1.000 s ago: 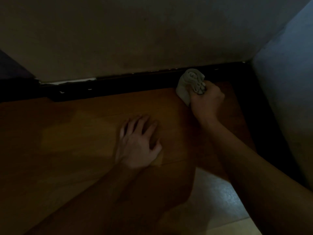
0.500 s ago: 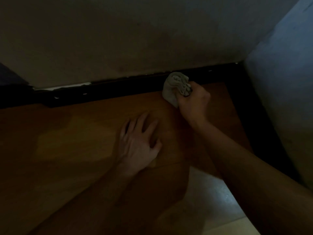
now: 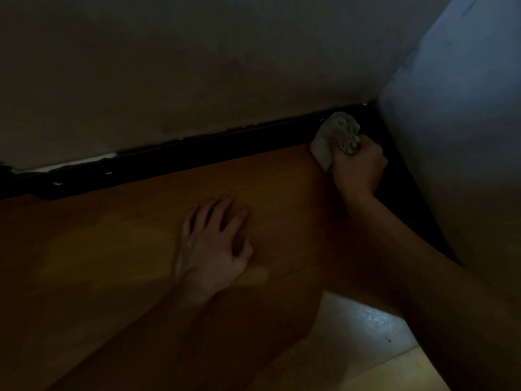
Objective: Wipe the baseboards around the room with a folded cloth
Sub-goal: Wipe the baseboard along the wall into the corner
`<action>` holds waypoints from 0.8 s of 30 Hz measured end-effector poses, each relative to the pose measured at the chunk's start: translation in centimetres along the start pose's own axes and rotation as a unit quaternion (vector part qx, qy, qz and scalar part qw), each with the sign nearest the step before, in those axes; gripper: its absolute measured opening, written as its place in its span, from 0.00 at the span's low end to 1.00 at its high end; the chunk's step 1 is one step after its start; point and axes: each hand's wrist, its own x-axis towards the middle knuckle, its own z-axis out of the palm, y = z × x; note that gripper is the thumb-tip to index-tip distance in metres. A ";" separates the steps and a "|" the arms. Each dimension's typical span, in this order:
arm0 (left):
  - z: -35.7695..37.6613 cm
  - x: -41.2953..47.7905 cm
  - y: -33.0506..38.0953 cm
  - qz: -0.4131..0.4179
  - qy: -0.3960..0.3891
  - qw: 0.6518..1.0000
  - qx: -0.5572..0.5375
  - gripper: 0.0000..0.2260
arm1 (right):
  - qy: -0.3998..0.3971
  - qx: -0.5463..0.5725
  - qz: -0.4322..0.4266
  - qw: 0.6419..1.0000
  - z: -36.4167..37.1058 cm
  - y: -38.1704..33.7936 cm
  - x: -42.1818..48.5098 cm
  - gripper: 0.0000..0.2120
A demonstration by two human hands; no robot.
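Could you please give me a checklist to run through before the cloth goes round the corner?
1. Right hand grips the cloth: ok.
2. Cloth against the black baseboard beside the corner: ok.
3. Cloth neatly folded: not ok, it looks bunched.
4. Left hand flat on the wooden floor for support: ok.
5. Side baseboard under the right wall unobstructed: cannot tell, the right forearm hides part.
6. Dust on the black baseboard: cannot tell, too dark.
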 end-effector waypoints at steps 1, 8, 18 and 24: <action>0.0 0.0 0.0 0.000 0.001 1.000 0.003 0.25 | -0.014 0.003 -0.009 1.000 0.2 0.0 -0.2 0.11; 0.2 -0.1 -0.2 0.002 0.003 1.000 0.004 0.25 | -0.007 0.004 -0.024 1.000 0.7 0.1 -0.5 0.11; 0.1 -0.1 -0.1 0.000 0.001 1.000 -0.007 0.25 | -0.036 -0.008 -0.084 0.996 2.8 -1.5 -3.9 0.10; 0.3 -0.1 -0.2 0.002 0.004 1.000 -0.006 0.26 | -0.095 0.008 -0.155 0.983 4.7 -2.1 -5.9 0.10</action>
